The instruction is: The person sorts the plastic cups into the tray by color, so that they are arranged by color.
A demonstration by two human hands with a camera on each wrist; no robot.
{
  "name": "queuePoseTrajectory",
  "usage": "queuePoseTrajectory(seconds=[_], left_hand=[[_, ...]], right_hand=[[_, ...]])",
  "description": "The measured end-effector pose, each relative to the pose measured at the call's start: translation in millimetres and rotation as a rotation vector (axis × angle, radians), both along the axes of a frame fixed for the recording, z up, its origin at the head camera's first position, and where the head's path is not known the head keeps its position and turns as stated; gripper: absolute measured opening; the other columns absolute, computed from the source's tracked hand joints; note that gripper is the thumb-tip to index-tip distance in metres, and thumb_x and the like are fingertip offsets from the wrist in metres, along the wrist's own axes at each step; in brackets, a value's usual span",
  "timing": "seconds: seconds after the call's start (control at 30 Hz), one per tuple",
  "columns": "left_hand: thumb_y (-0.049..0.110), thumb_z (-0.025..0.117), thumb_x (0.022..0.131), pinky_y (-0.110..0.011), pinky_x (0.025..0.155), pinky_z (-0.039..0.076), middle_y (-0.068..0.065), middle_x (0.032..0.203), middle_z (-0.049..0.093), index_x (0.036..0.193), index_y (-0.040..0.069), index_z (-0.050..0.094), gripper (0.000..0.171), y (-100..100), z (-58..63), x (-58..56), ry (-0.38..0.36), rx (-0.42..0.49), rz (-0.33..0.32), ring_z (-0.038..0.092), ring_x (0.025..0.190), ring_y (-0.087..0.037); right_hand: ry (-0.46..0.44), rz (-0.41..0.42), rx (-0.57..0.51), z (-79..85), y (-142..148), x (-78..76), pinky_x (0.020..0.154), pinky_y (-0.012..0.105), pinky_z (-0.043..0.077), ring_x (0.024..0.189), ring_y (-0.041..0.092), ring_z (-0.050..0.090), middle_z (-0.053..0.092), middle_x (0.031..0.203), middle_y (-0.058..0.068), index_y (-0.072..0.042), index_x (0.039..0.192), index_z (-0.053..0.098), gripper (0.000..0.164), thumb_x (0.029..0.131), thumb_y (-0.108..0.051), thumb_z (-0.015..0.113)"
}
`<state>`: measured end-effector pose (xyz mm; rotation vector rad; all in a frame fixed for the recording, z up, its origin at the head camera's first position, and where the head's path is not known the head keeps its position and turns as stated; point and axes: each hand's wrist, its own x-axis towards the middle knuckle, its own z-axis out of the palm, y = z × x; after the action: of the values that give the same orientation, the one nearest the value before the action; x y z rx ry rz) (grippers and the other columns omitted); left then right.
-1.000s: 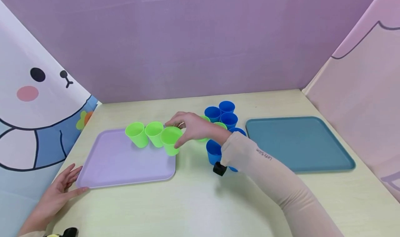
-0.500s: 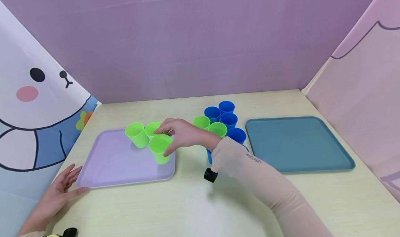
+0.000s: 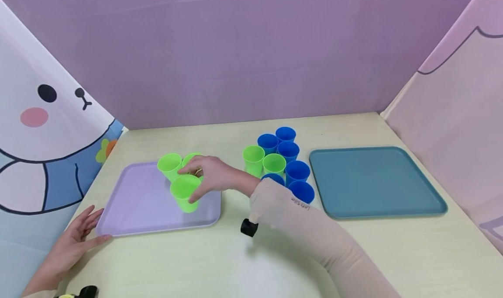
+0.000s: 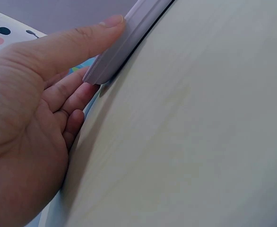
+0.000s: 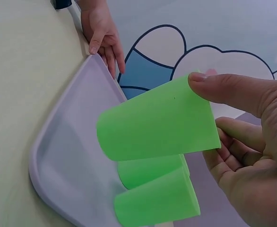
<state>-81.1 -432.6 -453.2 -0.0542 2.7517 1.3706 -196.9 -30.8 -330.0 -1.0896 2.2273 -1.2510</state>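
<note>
Green cup [image 5: 155,123] sits between the right hand's [image 3: 210,173] thumb [image 5: 235,90] and fingers [image 5: 242,133].

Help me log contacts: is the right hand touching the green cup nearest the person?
Touching. The right wrist view plainly shows the thumb of the right hand against the outside of the green cup, near its rim.

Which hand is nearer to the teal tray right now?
The right hand: it holds a green cup over the purple tray, left of the teal tray. The left hand is farther left, at the purple tray's near left corner.
</note>
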Motion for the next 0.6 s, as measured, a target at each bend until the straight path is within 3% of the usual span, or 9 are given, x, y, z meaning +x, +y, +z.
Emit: queuePoseTrajectory(seconds=[0.27, 0.6], left_hand=[[0.018, 0.067, 0.097, 0.002, 0.089, 0.022, 0.017, 0.158, 0.02, 0.159, 0.009, -0.007, 0.097, 0, 0.9, -0.4, -0.01, 0.009, -0.004, 0.029, 0.107, 0.029], [0.015, 0.067, 0.097, 0.001, 0.088, 0.023, 0.025, 0.152, 0.024, 0.159, 0.008, -0.005, 0.095, -1, -1.4, -0.1, 0.017, 0.012, -0.012, 0.03, 0.107, 0.029]], right_hand=[[-0.026, 0.003, -0.016, -8.6, -20, 5.2, 0.092, 0.013, 0.043, 0.102, 0.005, 0.052, 0.057, 0.12, -0.001, -0.004, 0.134, 0.062, 0.07, 0.07, -0.006, 0.091], [0.03, 0.029, 0.013, -20.6, -45, 12.4, 0.087, 0.01, 0.042, 0.095, 0.004, 0.051, 0.057, 0.124, -0.003, -0.008, 0.136, 0.062, 0.071, 0.072, -0.013, 0.091]])
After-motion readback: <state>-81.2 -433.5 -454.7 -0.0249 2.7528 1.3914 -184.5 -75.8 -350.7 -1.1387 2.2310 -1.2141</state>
